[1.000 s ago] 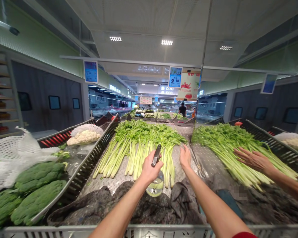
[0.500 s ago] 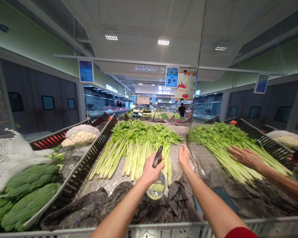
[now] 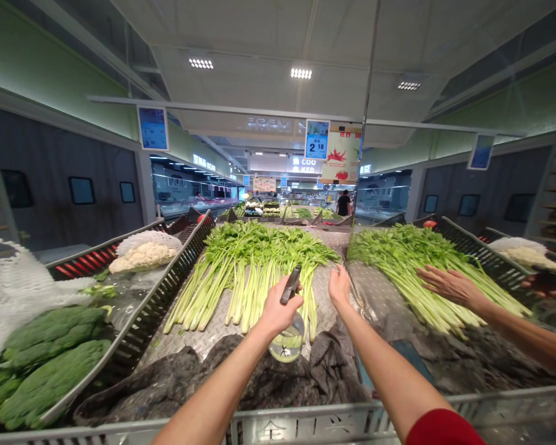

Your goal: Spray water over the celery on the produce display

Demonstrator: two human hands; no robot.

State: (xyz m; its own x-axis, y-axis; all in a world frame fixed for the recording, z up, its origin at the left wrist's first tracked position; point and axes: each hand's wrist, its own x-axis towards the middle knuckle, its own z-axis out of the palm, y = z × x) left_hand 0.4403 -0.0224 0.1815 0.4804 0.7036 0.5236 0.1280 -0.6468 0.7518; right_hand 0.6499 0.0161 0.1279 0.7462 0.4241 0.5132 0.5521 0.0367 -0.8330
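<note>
My left hand (image 3: 278, 309) is wrapped round the neck of a clear spray bottle (image 3: 288, 345) with a black trigger head. Its see-through body hangs over the lower ends of the celery stalks (image 3: 241, 296). The leafy celery tops point away from me on a metal tread-plate surface (image 3: 327, 296). To the right of the celery, my right hand (image 3: 340, 287) is held out with its fingers stretched and nothing in it. Beside it stands a mirror (image 3: 398, 210) that shows the celery and my hands again.
A crumpled dark cloth (image 3: 189, 383) lies along the front, behind a grey crate edge (image 3: 306, 420). To the left, a black slatted divider (image 3: 167, 278) separates broccoli (image 3: 55, 371), a netted cauliflower (image 3: 143, 259) and white foam netting (image 3: 18, 296). Price signs (image 3: 317, 139) hang overhead.
The view has shifted slightly, so most things sit a little further left in the picture. Both hands keep nearly the same place over the display, the left still gripping the spray bottle.
</note>
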